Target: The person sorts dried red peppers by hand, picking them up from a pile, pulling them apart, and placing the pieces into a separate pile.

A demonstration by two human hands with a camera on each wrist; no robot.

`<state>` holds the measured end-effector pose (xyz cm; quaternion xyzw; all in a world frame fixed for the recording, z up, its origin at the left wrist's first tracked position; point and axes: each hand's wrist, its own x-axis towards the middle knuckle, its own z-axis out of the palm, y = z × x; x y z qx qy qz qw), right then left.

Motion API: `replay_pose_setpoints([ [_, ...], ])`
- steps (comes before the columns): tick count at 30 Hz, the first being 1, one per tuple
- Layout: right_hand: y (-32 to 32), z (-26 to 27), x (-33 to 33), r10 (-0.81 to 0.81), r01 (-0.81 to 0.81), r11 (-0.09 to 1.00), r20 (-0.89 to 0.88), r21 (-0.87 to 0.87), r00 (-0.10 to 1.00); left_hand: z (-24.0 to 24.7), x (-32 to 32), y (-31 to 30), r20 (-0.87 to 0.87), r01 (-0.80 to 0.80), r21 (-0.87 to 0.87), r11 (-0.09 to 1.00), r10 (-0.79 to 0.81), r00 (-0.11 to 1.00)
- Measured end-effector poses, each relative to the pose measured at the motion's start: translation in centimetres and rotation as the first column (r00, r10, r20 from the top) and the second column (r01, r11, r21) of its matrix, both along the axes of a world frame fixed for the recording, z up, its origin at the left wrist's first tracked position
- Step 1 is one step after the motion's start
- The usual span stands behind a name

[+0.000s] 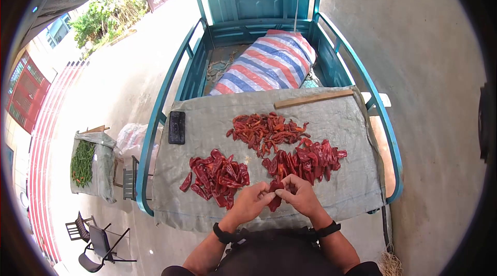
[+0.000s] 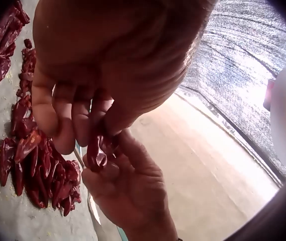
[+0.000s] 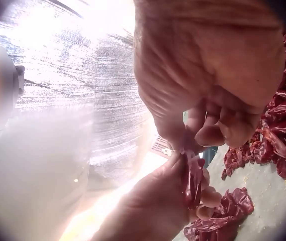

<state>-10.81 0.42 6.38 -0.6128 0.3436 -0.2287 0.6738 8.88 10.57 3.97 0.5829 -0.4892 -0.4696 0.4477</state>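
Observation:
In the head view, both hands meet at the front of the cloth-covered board, over a dried red chili pepper (image 1: 275,204). My left hand (image 1: 249,204) pinches the pepper from one side, thumb against fingers. From the other side my right hand (image 1: 302,198) pinches it too. The wrinkled, glossy pepper (image 2: 98,153) shows between the fingertips in the left wrist view. Seen from the right wrist, the pepper (image 3: 193,186) hangs lengthwise between the two hands. A pile of dark red peppers (image 1: 217,176) lies left of the hands, and another pile (image 1: 313,159) just beyond the right hand.
Farther back on the grey cloth (image 1: 207,126) lies a heap of smaller orange-red peppers (image 1: 266,132). A black phone-like slab (image 1: 176,128) rests at left, a wooden stick (image 1: 313,99) at the back edge. Blue cart rails (image 1: 362,69) flank the board; a striped sack (image 1: 269,63) lies behind.

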Motion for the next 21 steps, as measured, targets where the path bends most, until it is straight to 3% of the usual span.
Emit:
replay_pose_setpoints([
  [5,0.3,0.0,0.4,-0.065,0.046,0.988,0.128,0.146,0.990,0.7,-0.1,0.6,-0.014,0.048,0.052,0.998,-0.047,0.999],
  [9,0.5,-1.2,0.6,-0.137,0.100,0.979,0.210,0.176,0.968,1.2,-0.1,0.8,-0.198,-0.025,0.033,0.999,0.031,0.980],
  [12,0.6,-1.8,0.7,-0.156,0.107,0.976,0.265,0.192,0.952,1.8,-0.1,1.0,-0.133,-0.123,0.058,0.991,0.130,0.983],
  [18,0.9,-1.3,0.6,-0.140,0.048,0.967,0.368,0.249,0.919,1.5,0.1,1.6,-0.085,-0.177,-0.084,0.981,0.170,0.982],
  [21,1.3,0.1,0.6,-0.169,0.053,0.958,0.405,0.282,0.899,0.6,0.6,1.7,-0.063,-0.111,-0.065,0.992,0.107,0.992],
])
